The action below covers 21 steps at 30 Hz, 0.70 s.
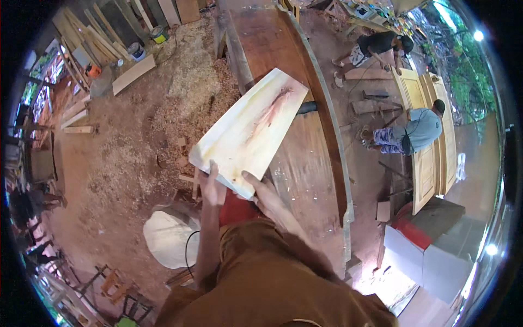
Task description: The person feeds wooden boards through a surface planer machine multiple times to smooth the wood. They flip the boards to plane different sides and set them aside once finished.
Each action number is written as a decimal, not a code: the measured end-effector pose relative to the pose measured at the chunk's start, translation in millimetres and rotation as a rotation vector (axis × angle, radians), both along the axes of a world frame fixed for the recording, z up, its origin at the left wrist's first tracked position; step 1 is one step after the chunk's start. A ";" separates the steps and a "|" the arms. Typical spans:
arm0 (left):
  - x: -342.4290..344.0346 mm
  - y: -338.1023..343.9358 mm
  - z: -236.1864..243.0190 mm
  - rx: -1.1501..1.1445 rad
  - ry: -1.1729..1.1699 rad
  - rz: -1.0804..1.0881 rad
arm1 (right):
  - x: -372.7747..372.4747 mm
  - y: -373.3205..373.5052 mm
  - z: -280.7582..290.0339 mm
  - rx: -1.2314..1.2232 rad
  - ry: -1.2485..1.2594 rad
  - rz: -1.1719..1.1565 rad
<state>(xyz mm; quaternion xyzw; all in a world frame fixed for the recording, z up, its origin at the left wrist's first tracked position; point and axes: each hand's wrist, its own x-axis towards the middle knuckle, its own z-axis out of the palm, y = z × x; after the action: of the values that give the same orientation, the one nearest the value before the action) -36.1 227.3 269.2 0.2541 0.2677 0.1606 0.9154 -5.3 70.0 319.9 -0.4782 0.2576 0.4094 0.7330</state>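
Note:
A thick pale wooden board [248,131] with a reddish-brown streak near its far end is held up in front of me, tilted away to the right. My left hand [212,188] grips its near left edge, fingers against the side. At the near right corner, my right hand [264,193] is closed on the board with the thumb on its top face. The board's far part overlaps a long brown wooden workbench [305,180]. A dark cylindrical object [306,107] shows just beyond the board's right edge; its kind is unclear.
Wood shavings [190,82] cover the floor at left. A pale full sack [171,237] stands by my left arm. Two people [422,131] work at right beside panelled wooden doors [425,174]. Planks [90,38] lean at the far left near paint cans [158,34].

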 end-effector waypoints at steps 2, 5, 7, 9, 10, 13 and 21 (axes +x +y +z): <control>26.4 24.1 21.5 0.051 0.134 0.027 | 10.4 19.2 -0.9 0.154 -0.019 0.193; 64.9 68.0 33.5 0.308 0.188 -0.037 | 33.7 56.5 -33.5 0.120 -0.057 0.183; 84.8 102.7 42.0 0.351 0.210 -0.075 | 62.2 78.9 -29.4 0.176 0.124 0.004; 109.4 121.4 57.5 0.381 0.204 -0.092 | 95.9 91.8 -45.0 0.225 -0.061 -0.191; 122.3 124.4 66.2 0.397 0.202 -0.122 | 115.1 89.6 -77.7 0.325 -0.225 -0.296; 152.8 146.5 63.2 0.659 0.318 -0.222 | 164.4 106.5 -115.6 0.400 -0.116 -0.489; 211.2 239.9 37.4 0.723 0.207 -0.360 | 219.1 110.4 -137.6 0.137 -0.143 -0.308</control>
<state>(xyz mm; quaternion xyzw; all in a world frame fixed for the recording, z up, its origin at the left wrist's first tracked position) 175.0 467.3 306.6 0.6167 0.2358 0.0551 0.7490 213.8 180.4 182.3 -0.4099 0.2465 0.2741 0.8343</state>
